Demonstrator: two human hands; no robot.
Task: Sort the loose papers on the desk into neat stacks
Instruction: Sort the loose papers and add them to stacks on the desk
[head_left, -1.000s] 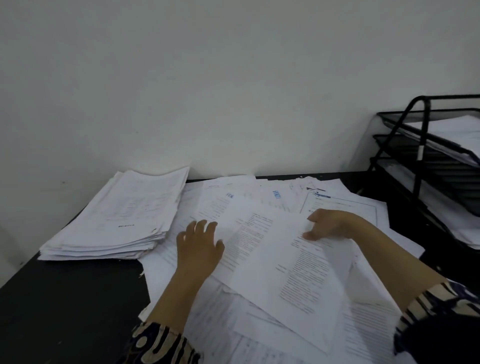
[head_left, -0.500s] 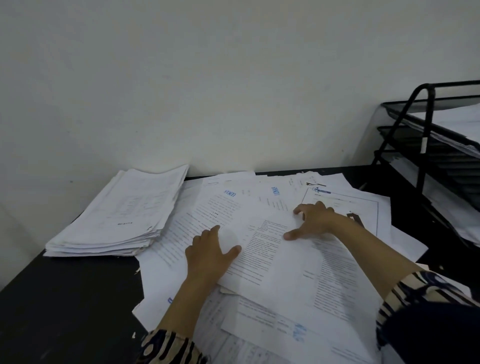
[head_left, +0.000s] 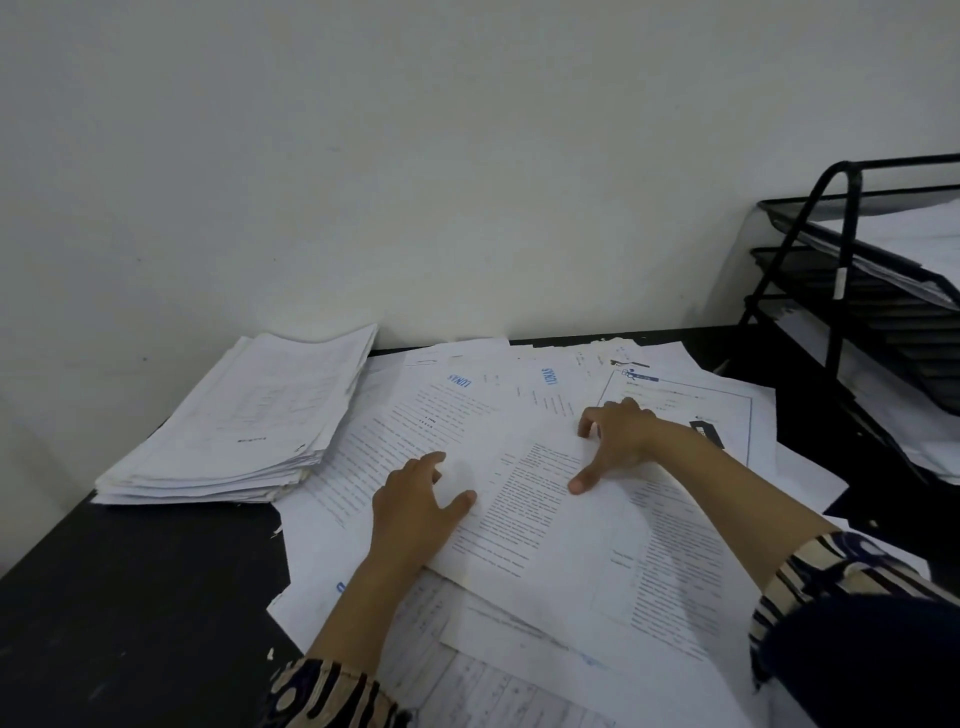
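Two hands lay on the loose papers (head_left: 545, 519) I had to sort. My left hand (head_left: 415, 504) rested flat with fingers relaxed, pinning the spread sheets so they would not slide. My right hand (head_left: 613, 441) pressed spread fingertips on the top sheet, gripping nothing, likely to drag it free. A finished stack (head_left: 234, 421) sat well left on the desk (head_left: 130, 597).
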